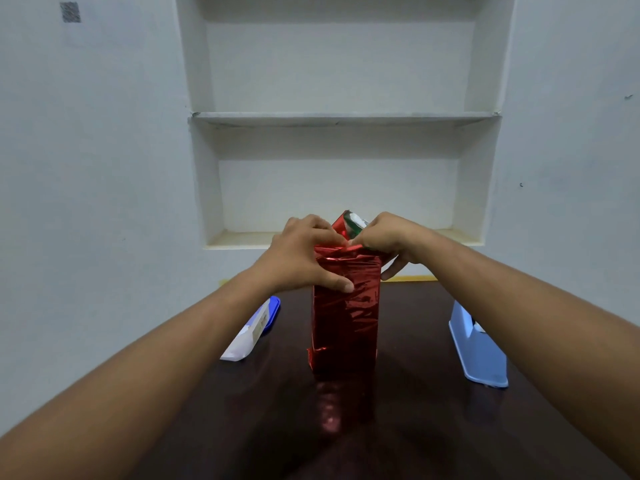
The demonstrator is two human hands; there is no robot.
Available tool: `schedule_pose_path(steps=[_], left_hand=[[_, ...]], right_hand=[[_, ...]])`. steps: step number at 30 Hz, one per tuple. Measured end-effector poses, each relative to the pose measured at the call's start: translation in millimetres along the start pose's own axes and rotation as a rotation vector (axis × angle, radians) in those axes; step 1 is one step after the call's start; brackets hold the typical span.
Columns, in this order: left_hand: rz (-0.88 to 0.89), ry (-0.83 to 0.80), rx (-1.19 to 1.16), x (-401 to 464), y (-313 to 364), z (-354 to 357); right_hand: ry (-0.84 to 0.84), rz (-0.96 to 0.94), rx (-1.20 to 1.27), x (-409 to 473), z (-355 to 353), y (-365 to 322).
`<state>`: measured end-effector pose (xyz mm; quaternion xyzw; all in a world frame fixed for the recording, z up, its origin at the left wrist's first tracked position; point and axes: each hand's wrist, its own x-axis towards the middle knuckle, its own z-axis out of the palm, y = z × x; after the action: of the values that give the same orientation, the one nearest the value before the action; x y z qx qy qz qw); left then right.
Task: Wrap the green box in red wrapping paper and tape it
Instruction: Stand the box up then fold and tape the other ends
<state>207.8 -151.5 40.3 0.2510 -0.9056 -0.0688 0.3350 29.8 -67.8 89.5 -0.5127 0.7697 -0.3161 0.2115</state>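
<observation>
The box stands upright in the middle of the dark table (415, 410), its sides covered in shiny red wrapping paper (346, 323). A bit of the green box (355, 227) shows at the open top, beside a raised red flap. My left hand (304, 258) grips the top left of the box, thumb pressed on the front face and fingers curled over the folded paper at the top. My right hand (388, 240) pinches the paper at the top right edge, its thumb down the right side.
A light blue tape dispenser (479, 344) stands to the right of the box. A blue and white flat object (254, 329) lies on the left. A white wall with recessed shelves (343, 116) rises behind the table.
</observation>
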Motion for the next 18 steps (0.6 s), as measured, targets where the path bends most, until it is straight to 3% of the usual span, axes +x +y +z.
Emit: schedule_pose_path(steps=[3,10,14,18], left_hand=[[0.125,0.085,0.104,7.2,7.0,5.2],[0.050,0.126,-0.191,14.8,16.9,-2.7],[0.123,0.237,-0.235,7.8,20.0,4.5],[0.195,0.250,-0.229,6.3,29.1,7.7]], right_hand=[[-0.037,0.021,-0.018,2.4,-0.6,-2.7],[-0.069,0.034,-0.084,6.8,-4.8,-7.7],[-0.093,0.036,-0.100,7.8,-5.2,-8.7],[-0.104,0.017,-0.106,2.9,-10.2,-9.9]])
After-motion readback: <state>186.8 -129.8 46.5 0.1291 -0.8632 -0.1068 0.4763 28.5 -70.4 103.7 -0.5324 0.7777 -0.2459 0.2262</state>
